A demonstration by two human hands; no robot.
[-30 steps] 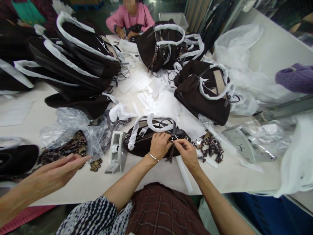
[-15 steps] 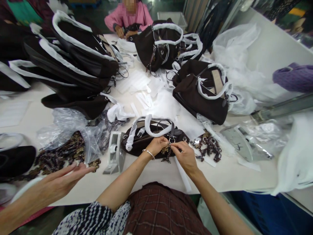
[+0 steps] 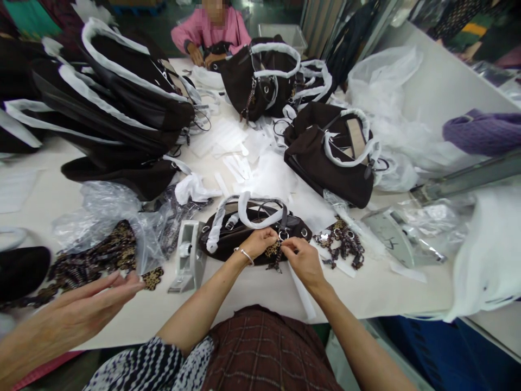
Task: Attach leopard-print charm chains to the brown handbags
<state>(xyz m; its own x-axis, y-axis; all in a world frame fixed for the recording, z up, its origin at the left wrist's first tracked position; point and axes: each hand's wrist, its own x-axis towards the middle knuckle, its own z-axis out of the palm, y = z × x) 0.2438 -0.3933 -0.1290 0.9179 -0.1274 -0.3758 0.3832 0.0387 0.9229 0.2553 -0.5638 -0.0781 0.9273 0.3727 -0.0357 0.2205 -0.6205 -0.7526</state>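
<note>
A dark brown handbag (image 3: 222,241) with white-wrapped handles lies right in front of me. A beaded bag charm (image 3: 273,254), with a leopard-patterned piece and dark strands, hangs at its front by a metal ring (image 3: 283,235). My left hand (image 3: 260,244) is closed in a pinch at the top of the charm, left of the ring. Just below the ring, my right hand (image 3: 304,262) pinches at the charm's upper end from the right. The fingers cover the exact spot they grip. More charms (image 3: 344,244) lie in a pile beyond my right hand.
At left, another person's hand (image 3: 89,307) reaches in beside a heap of charms (image 3: 101,255) under clear plastic. A tape dispenser (image 3: 185,260) stands left of my bag. Stacked handbags (image 3: 126,136), another handbag (image 3: 321,157) and paper scraps (image 3: 236,138) lie farther back. A person in pink (image 3: 240,35) sits opposite.
My right fingertips have drawn slightly down and apart from my left ones at the ring. The whole view has shifted a little; the handbag has stayed in place.
</note>
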